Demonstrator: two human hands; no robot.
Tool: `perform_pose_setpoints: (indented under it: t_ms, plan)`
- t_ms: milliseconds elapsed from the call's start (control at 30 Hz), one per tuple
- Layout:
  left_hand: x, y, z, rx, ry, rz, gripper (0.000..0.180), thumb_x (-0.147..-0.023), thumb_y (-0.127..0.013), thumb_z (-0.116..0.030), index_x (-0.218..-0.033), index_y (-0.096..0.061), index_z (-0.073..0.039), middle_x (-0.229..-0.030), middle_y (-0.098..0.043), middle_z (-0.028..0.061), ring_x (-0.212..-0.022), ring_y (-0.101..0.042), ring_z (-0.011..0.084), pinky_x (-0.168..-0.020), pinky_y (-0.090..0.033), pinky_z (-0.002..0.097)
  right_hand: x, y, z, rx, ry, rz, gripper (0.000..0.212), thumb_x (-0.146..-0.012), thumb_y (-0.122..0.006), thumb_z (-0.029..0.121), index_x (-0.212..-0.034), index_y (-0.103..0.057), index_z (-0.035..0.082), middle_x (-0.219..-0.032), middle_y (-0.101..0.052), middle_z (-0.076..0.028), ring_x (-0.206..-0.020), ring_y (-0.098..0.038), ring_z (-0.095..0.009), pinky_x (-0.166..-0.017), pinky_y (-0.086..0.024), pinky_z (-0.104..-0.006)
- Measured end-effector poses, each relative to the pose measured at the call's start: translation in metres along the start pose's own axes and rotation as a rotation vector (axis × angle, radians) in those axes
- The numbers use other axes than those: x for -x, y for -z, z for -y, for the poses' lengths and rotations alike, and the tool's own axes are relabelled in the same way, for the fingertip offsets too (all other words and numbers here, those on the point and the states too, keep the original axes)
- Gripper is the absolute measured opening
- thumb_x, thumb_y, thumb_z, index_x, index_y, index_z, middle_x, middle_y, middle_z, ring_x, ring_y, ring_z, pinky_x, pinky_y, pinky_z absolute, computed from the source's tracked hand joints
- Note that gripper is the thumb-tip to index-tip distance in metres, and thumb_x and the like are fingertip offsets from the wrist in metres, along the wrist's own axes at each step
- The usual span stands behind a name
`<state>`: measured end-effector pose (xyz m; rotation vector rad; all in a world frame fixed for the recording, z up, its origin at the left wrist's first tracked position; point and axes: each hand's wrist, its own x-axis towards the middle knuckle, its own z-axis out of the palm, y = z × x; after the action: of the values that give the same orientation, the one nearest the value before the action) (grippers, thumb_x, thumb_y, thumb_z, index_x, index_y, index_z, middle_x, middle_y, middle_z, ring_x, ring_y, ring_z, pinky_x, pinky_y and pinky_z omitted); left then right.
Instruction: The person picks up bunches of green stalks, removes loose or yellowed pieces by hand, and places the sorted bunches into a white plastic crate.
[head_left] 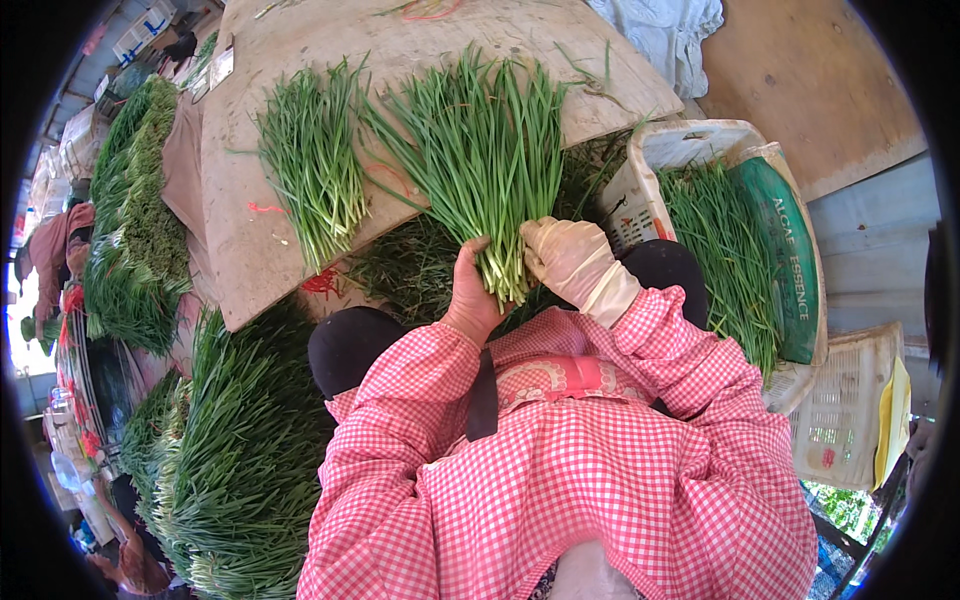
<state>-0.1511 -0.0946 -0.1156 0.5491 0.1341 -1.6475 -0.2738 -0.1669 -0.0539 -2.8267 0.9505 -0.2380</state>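
A thick bunch of garlic chives (485, 150) has its pale stem ends toward me and its green leaves spread over the board. My bare left hand (468, 292) is closed round the left side of the stems near their cut ends. On the other side, my right hand (578, 262), in a thin whitish glove, has its fingers curled in against the same stems. A smaller bunch of garlic chives (318, 160) lies on the board to the left, apart from both hands.
The wooden board (240, 200) extends ahead, with red ties (325, 283) by its near edge. At right stands a white plastic crate (690, 132) of chives with a green sack (785, 260). Large heaps of chives (240, 450) fill the left side. Other people work at far left.
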Motion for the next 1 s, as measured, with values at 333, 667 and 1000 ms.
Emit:
perform_pose_setpoints:
  t_ms: [333, 667, 1000]
  plan:
    - [-0.003, 0.002, 0.003, -0.090, -0.001, -0.047, 0.044, -0.082, -0.049, -0.031, -0.114, -0.051, -0.002, -0.107, -0.059, 0.0148, -0.097, -0.058, 0.0281, -0.087, -0.047, 0.0423, 0.018, -0.010, 0.014, -0.032, 0.143, -0.034, 0.014, -0.072, -0.060, 0.020, -0.078, -0.056, 0.008, -0.068, -0.057, -0.008, -0.063, -0.060, -0.026, -0.054, -0.047, -0.0371]
    - [-0.004, 0.016, 0.002, -0.306, 0.009, -0.007, 0.030, -0.082, -0.059, -0.012, -0.111, -0.052, -0.005, -0.101, -0.061, 0.0118, -0.087, -0.062, 0.0240, -0.077, -0.053, 0.0383, 0.024, -0.004, 0.012, -0.182, 0.176, 0.188, 0.016, -0.077, -0.056, 0.020, -0.084, -0.055, 0.006, -0.072, -0.060, -0.010, -0.067, -0.061, -0.027, -0.058, -0.048, -0.0358]
    - [0.060, -0.016, -0.022, -1.025, -0.027, -0.023, 0.037, -0.072, -0.061, 0.001, -0.107, -0.055, -0.004, -0.093, -0.061, 0.0051, -0.074, -0.057, 0.0137, -0.064, -0.046, 0.0251, 0.008, 0.056, -0.017, 0.097, 0.273, -0.084, 0.061, -0.078, -0.049, 0.009, -0.136, -0.031, 0.016, -0.101, -0.057, -0.012, -0.067, -0.061, -0.027, -0.055, -0.049, -0.0361]
